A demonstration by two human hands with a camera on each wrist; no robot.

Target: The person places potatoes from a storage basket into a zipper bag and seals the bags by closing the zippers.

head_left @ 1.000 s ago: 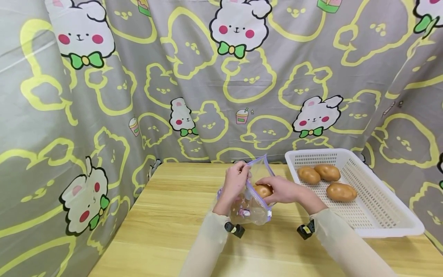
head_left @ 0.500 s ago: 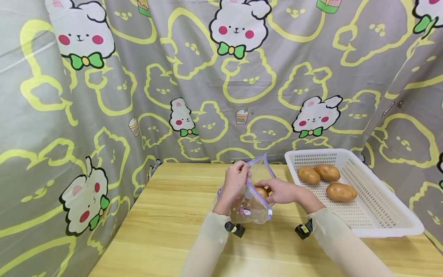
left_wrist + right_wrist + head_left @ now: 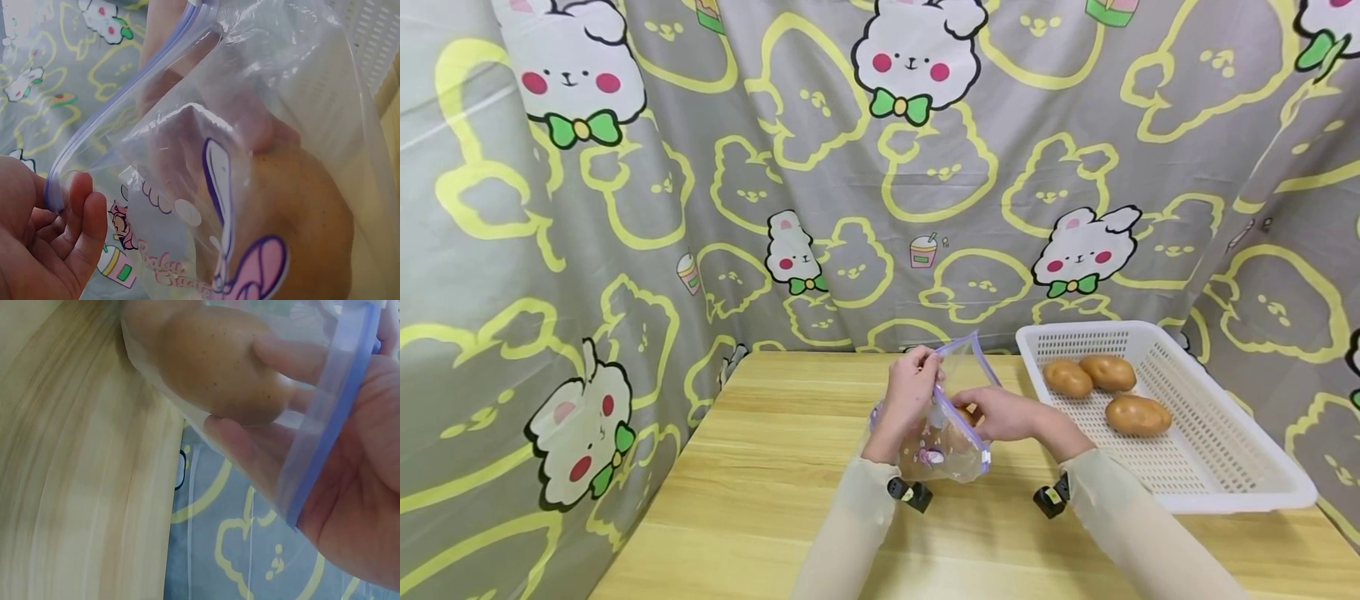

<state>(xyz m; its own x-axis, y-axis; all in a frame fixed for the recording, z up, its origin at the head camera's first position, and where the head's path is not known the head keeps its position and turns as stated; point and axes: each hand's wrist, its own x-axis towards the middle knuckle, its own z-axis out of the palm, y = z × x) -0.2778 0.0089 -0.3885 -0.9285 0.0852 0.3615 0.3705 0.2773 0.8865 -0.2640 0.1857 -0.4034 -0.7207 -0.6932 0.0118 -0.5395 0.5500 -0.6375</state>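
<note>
My left hand pinches the purple zip edge of a clear plastic zip bag near its top, and the mouth gapes to the right. Past that opening, the fingers of my right hand reach into the bag. They grip a smooth brown potato by one end, seen through the film in the right wrist view. Another brown rounded shape lies deeper in the bag. The left wrist view shows a potato behind the printed film, partly covered by a pink-and-purple picture.
On the right of the wooden table stands a white perforated basket. Three potatoes lie in it, one nearer the front and two touching behind. A patterned curtain hangs behind the table and along both sides.
My right hand has moved slightly left and deeper into the bag with the potato, which now shows less above the zip edge. My left hand has kept its place on the bag.
</note>
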